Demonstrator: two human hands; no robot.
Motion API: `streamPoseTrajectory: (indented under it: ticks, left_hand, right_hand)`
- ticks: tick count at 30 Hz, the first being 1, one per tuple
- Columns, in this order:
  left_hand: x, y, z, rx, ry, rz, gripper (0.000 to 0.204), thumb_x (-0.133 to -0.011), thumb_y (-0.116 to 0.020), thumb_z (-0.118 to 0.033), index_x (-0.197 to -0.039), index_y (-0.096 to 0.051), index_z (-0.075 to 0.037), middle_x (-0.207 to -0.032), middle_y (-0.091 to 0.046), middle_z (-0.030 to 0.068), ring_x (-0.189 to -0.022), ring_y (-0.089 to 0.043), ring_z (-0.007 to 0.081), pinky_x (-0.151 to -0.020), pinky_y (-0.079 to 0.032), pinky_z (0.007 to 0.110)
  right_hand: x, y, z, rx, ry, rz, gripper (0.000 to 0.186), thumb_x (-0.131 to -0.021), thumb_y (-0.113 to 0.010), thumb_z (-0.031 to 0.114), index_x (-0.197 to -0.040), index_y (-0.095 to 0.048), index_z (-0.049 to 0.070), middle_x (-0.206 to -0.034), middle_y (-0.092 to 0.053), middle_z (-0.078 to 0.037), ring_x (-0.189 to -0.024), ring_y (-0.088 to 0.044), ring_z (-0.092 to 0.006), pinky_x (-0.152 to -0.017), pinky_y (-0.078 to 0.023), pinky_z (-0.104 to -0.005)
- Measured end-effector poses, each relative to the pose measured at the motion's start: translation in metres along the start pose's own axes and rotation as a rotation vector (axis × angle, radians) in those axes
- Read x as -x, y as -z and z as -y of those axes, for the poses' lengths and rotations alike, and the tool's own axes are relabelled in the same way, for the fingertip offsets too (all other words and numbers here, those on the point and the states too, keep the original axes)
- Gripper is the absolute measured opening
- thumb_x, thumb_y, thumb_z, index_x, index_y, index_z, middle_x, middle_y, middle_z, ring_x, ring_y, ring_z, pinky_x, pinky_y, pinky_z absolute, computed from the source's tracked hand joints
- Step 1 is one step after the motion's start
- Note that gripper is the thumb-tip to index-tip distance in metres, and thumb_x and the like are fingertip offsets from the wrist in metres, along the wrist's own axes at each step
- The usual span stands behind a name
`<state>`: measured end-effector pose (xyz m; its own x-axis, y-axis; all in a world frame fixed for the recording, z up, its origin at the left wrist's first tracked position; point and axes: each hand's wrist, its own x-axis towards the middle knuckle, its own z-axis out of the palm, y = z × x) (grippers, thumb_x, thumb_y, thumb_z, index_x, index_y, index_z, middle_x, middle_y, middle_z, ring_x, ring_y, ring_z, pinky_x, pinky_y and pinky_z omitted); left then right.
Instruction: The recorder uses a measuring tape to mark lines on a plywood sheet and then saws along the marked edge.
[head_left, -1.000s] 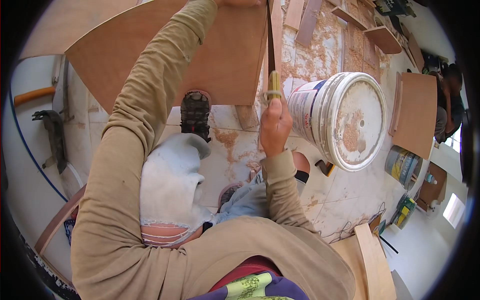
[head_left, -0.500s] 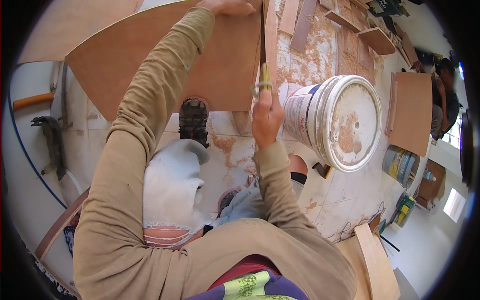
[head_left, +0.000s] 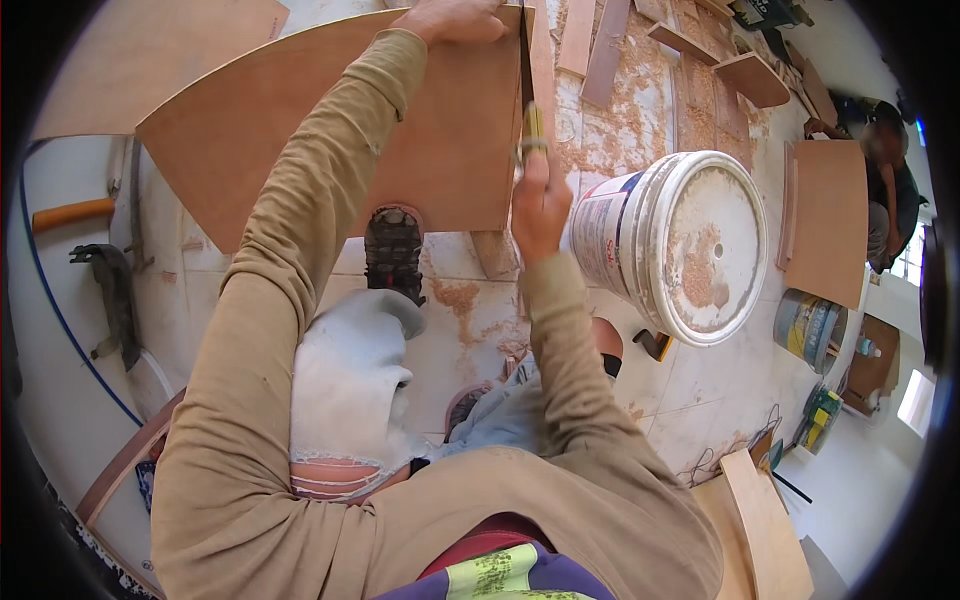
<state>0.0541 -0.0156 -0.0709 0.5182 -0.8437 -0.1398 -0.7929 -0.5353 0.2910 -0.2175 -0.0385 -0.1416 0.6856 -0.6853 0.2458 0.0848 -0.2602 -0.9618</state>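
A curved-edged plywood board (head_left: 330, 130) lies in front of me, with my left shoe (head_left: 394, 255) against its near edge. At the board's far side, partly cut off by the picture's top, my left hand (head_left: 455, 20) presses down with its fingers curled on the wood. My right hand (head_left: 541, 205) is closed round the yellowish handle of a handsaw (head_left: 527, 75). The saw's dark, narrow blade, seen nearly edge-on, runs along the board's right edge. Its teeth cannot be made out.
Right of my right hand stands a white bucket (head_left: 715, 250) with a dusty lid. Wood strips (head_left: 605, 55) and sawdust cover the floor beyond. Clamps (head_left: 115, 300) are at the left, near an orange handle (head_left: 72, 214). Another person (head_left: 885, 190) sits at the far right behind a brown panel (head_left: 828, 220).
My right hand and the saw have moved a little forward, away from me, along the board's edge. My left hand stays on the board. The whole view has shifted slightly.
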Motion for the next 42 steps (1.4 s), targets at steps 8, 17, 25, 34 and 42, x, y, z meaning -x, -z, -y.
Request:
streamPoseTrajectory:
  ticks: [8,17,25,34,42]
  left_hand:
    - [-0.005,-0.010,0.006,-0.060,0.053,-0.068,0.060,-0.093,-0.059,-0.042,-0.146,-0.052,-0.014,-0.146,-0.055,0.0132,-0.138,-0.048,0.0319,-0.114,-0.037,0.047]
    - [-0.008,-0.009,0.003,-0.077,0.065,-0.080,0.058,-0.093,-0.058,-0.042,-0.143,-0.054,-0.012,-0.143,-0.058,0.0128,-0.134,-0.052,0.0305,-0.110,-0.041,0.047]
    - [-0.007,-0.005,0.005,-0.050,0.045,-0.083,0.059,-0.092,-0.059,-0.041,-0.143,-0.054,-0.010,-0.144,-0.058,0.0136,-0.133,-0.053,0.0318,-0.110,-0.041,0.046]
    - [-0.002,0.002,-0.002,-0.076,0.061,-0.034,0.063,-0.091,-0.060,-0.047,-0.145,-0.053,-0.016,-0.142,-0.059,0.0143,-0.134,-0.052,0.0322,-0.112,-0.039,0.047]
    - [0.005,0.003,-0.011,-0.096,0.107,0.002,0.062,-0.091,-0.059,-0.044,-0.146,-0.052,-0.016,-0.146,-0.056,0.0130,-0.137,-0.050,0.0303,-0.114,-0.036,0.049]
  right_hand:
    - [0.004,0.002,-0.021,0.010,-0.089,0.009,0.037,-0.106,-0.047,0.033,-0.117,-0.065,0.003,-0.072,-0.050,0.004,-0.061,-0.041,-0.0032,-0.052,-0.034,-0.0240]
    - [-0.107,-0.043,-0.010,0.068,0.047,-0.037,0.040,-0.105,-0.048,0.033,-0.123,-0.066,0.002,-0.074,-0.062,-0.018,-0.068,-0.055,-0.0164,-0.064,-0.048,-0.0382]
    - [0.059,0.028,0.002,0.042,-0.219,0.068,0.041,-0.104,-0.045,0.022,-0.133,-0.061,-0.003,-0.128,-0.067,-0.015,-0.097,-0.066,-0.0186,-0.085,-0.052,-0.0334]
    - [-0.081,-0.032,-0.017,0.001,0.094,-0.055,0.043,-0.101,-0.050,0.036,-0.128,-0.065,0.005,-0.077,-0.064,-0.023,-0.068,-0.065,-0.0259,-0.067,-0.051,-0.0409]
    - [0.007,0.003,0.002,0.028,-0.111,0.044,0.040,-0.102,-0.049,0.025,-0.131,-0.062,0.001,-0.107,-0.073,-0.015,-0.090,-0.067,-0.0188,-0.082,-0.054,-0.0328]
